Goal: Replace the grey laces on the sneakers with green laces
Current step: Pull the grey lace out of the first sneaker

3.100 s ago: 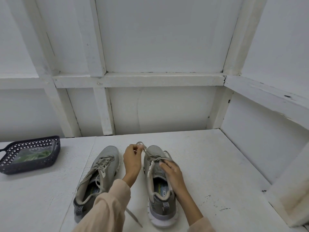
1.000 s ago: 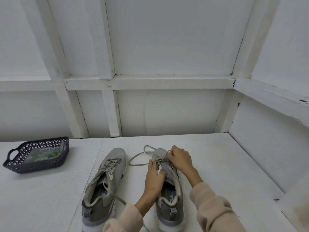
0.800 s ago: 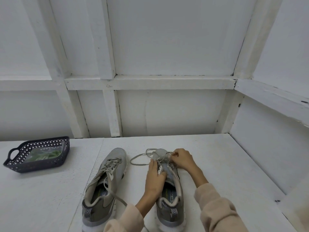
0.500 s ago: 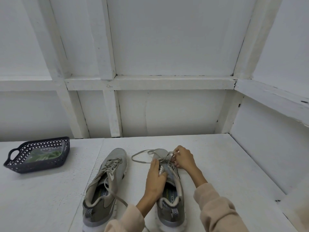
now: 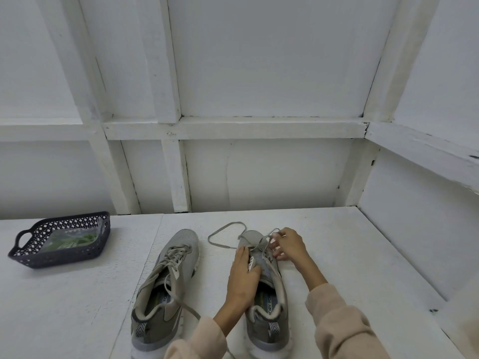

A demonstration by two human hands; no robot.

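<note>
Sitting at mid-left of frame on the white bench (image 5: 51, 307): dark basket (image 5: 59, 255) with green laces (image 5: 77, 240), parked well apart, apparently for later. Laced sneaker (image 5: 168, 281), lower centre, grey lacing untouched. Grey lace (image 5: 223, 234) partly drawn out, looped beside toe of held sneaker (image 5: 267, 307). Left grip (image 5: 242, 278) flat, fingers straight, pressing the tongue, likely to steady the shoe. Right grip (image 5: 287, 244), right of toe, pinching that lace near the lowest eyelets, probably to draw it free.

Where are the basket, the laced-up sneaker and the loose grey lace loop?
basket (image 5: 62, 258): head view, near wall.
laced-up sneaker (image 5: 182, 240): head view, toe.
grey lace loop (image 5: 208, 238): head view, leftmost bend.
</note>
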